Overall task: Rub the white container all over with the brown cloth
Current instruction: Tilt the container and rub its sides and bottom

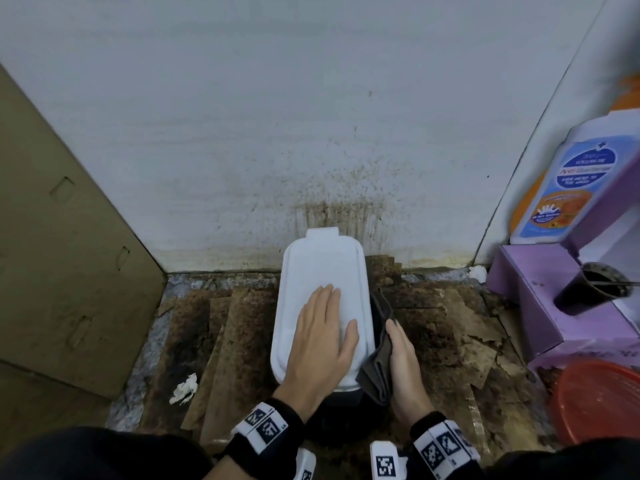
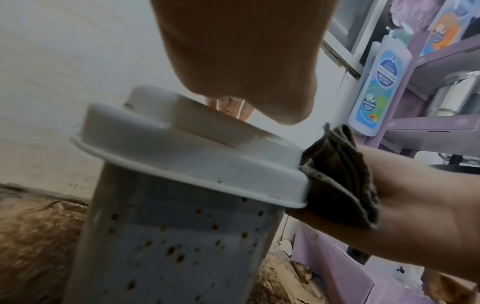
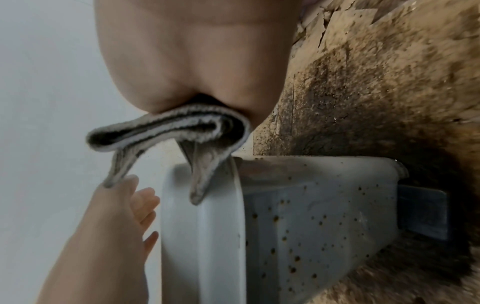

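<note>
The white container (image 1: 322, 271) stands on the stained floor against the wall, lid on, its grey sides speckled with brown spots (image 2: 182, 236). My left hand (image 1: 325, 327) lies flat on the lid with fingers straight. My right hand (image 1: 398, 351) grips the folded brown cloth (image 1: 377, 358) and holds it against the container's right side, by the lid's rim. In the left wrist view the cloth (image 2: 342, 174) touches the lid's edge. The right wrist view shows the cloth (image 3: 182, 127) bunched in my palm, with folds hanging onto the lid (image 3: 202, 226).
A cardboard panel (image 1: 69, 254) leans at the left. On the floor near it lies a crumpled tissue (image 1: 183, 388). A purple shelf (image 1: 540, 306) at the right carries a soap bottle (image 1: 568, 181) and a black cup (image 1: 595, 287). A red basket (image 1: 602, 400) sits below it.
</note>
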### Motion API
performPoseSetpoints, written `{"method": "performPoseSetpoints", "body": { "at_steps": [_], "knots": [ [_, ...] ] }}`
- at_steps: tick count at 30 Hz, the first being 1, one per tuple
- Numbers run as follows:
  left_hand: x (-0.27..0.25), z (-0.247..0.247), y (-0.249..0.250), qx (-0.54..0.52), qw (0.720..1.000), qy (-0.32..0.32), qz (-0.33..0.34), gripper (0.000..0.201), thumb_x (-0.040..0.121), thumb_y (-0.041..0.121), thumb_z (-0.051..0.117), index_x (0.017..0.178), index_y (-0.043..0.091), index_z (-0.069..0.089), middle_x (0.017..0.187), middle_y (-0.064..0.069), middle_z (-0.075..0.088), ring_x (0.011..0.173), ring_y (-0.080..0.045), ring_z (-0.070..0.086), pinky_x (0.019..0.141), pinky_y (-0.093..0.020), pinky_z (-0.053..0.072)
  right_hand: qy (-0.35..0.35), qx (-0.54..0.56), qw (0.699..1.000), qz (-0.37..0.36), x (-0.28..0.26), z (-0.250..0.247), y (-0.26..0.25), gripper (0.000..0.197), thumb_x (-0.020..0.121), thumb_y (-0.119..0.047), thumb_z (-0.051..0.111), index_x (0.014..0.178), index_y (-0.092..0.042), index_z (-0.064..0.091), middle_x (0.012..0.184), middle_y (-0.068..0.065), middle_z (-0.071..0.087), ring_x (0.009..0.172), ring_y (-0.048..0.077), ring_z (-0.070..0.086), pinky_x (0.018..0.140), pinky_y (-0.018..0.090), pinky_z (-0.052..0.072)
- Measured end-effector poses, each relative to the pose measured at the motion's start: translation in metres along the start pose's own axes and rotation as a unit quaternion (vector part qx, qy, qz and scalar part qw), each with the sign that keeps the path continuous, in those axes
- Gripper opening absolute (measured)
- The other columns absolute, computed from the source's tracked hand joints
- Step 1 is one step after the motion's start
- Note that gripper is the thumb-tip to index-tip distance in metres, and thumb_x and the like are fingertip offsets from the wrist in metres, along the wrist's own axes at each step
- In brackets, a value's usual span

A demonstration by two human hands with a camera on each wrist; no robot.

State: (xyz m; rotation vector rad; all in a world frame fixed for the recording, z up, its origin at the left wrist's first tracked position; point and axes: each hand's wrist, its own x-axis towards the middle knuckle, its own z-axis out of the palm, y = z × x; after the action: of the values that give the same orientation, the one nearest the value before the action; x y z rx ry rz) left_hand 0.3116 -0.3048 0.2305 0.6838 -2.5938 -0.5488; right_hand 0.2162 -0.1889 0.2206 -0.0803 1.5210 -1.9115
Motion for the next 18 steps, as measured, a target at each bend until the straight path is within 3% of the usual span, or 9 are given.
{"method": "performPoseSetpoints", "body": {
  "at_steps": [3, 6, 13, 18],
  "knots": [
    [0.005, -0.001, -0.004, 0.002, 1.000, -0.019, -0.006, 0.072, 0.105, 0.052, 0.027, 0.162, 0.008, 0.032, 0.169, -0.006, 0.031, 0.159, -0.020, 0.023, 0.130, -0.039, 0.020, -0.019, 0.015, 0.999, 0.038, -0.001, 0.004, 0.001, 0.036, 0.108, -0.035, 0.047, 0.139, -0.024, 0.060, 0.136, -0.002, 0.066, 0.122, 0.017, 0.065, 0.113, 0.043, 0.045],
    [0.002, -0.009, -0.014, 0.008, 0.999, -0.033, -0.010, 0.073, 0.105, 0.054, 0.025, 0.164, 0.011, 0.027, 0.172, -0.004, 0.025, 0.159, -0.018, 0.019, 0.130, -0.034, 0.014, -0.037, 0.044, 0.996, 0.066, -0.002, 0.012, 0.007, 0.039, 0.108, -0.039, 0.046, 0.140, -0.023, 0.061, 0.135, 0.004, 0.068, 0.126, 0.025, 0.065, 0.114, 0.050, 0.044],
    [-0.003, -0.039, -0.055, -0.035, 0.997, -0.051, -0.055, 0.072, 0.103, 0.052, 0.026, 0.164, 0.014, 0.024, 0.171, -0.001, 0.019, 0.157, -0.017, 0.016, 0.129, -0.035, 0.015, -0.104, 0.076, 0.987, 0.097, -0.004, 0.043, 0.016, 0.040, 0.109, -0.038, 0.043, 0.139, -0.020, 0.062, 0.132, 0.007, 0.070, 0.124, 0.026, 0.066, 0.112, 0.047, 0.045],
    [-0.010, -0.055, -0.086, -0.091, 0.993, -0.039, -0.070, 0.068, 0.103, 0.054, 0.029, 0.162, 0.020, 0.028, 0.166, 0.012, 0.021, 0.155, -0.008, 0.018, 0.128, -0.032, 0.014, -0.074, 0.150, 0.978, 0.122, 0.002, 0.060, 0.031, 0.044, 0.105, -0.043, 0.050, 0.136, -0.016, 0.065, 0.132, 0.012, 0.069, 0.123, 0.031, 0.066, 0.113, 0.051, 0.045]
  ]
}}
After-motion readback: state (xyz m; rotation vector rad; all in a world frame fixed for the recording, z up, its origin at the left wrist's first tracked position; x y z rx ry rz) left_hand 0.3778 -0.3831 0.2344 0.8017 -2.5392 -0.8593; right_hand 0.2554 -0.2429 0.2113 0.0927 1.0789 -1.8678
